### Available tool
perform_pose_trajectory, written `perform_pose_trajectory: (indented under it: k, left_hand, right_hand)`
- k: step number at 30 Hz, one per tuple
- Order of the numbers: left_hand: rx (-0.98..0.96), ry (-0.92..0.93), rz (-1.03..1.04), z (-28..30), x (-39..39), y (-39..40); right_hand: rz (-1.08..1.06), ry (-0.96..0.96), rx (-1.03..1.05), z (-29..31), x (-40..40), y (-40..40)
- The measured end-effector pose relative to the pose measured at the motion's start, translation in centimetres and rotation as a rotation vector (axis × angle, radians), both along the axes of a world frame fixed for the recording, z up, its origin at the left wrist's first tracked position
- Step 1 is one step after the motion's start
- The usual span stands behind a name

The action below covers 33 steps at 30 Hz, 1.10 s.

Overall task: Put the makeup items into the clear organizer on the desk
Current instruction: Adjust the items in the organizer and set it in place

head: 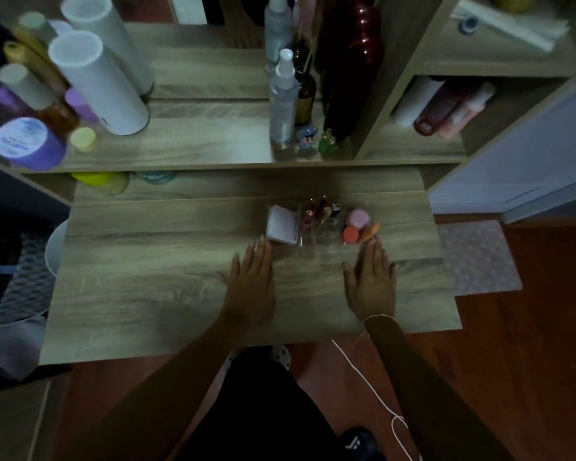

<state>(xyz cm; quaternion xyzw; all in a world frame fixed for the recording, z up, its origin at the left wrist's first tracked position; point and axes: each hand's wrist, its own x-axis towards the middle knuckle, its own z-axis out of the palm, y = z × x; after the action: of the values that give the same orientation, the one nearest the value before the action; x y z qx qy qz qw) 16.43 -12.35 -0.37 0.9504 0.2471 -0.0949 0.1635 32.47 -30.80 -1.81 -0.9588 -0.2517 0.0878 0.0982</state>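
The clear organizer (326,240) stands on the wooden desk, right of centre. A white compact (282,228) leans in its left section. Several lipsticks and small tubes (320,212) stand in the middle. A pink puff (358,218), a coral round item (350,233) and an orange sponge (369,232) fill the right section. My left hand (251,281) lies flat on the desk just in front of the organizer's left end, fingers apart. My right hand (373,281) lies flat in front of its right end, fingertips close to the sponge. Neither hand holds anything.
A raised shelf (193,151) behind the desk carries a spray bottle (282,101), white cylinders (100,84), a purple jar (27,141) and two small figurines (316,139). Cubby shelves stand at the right. A white cord (366,380) hangs from my right wrist.
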Motion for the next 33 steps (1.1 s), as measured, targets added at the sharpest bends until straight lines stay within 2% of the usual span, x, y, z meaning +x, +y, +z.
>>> perform_pose_trajectory:
  k: [17, 33]
  left_hand:
    - [0.009, 0.101, -0.069, 1.2, 5.6, -1.7]
    - [0.049, 0.092, -0.095, 1.6, 6.1, -1.2]
  right_hand:
    - [-0.001, 0.062, 0.001, 0.4, 6.3, -1.4]
    - [-0.004, 0.058, -0.018, 1.3, 6.5, -0.7]
